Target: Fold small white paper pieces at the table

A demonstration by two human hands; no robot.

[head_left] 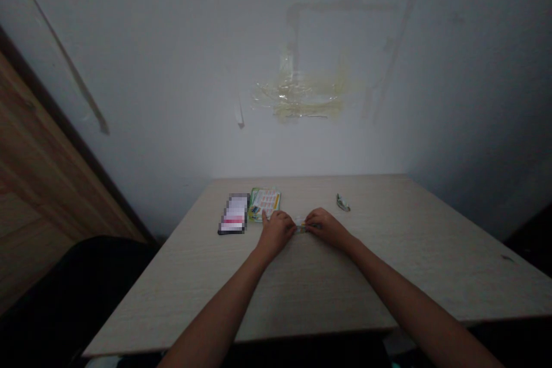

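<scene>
Both my hands meet low over the middle of the table (pixel 207 287). Between them is a small, pale, partly clear strip (pixel 301 225), perhaps plastic or paper; its kind is too small to tell. My left hand (pixel 276 232) pinches the strip's left end. At its right end, the fingers of my right hand (pixel 326 226) are closed on it. Just behind my left hand lies a green and white printed packet (pixel 265 201), its lower edge close to my fingers. A folded or crumpled greenish piece (pixel 343 202) rests apart, behind and to the right of my right hand.
A phone (pixel 235 214) with a blurred-out screen lies left of the packet. The wall (pixel 172 98) rises at the table's back edge, with shiny tape (pixel 302 98) stuck on it. A dark chair-like shape (pixel 86 293) stands at the left, beside wooden panelling (pixel 34 155).
</scene>
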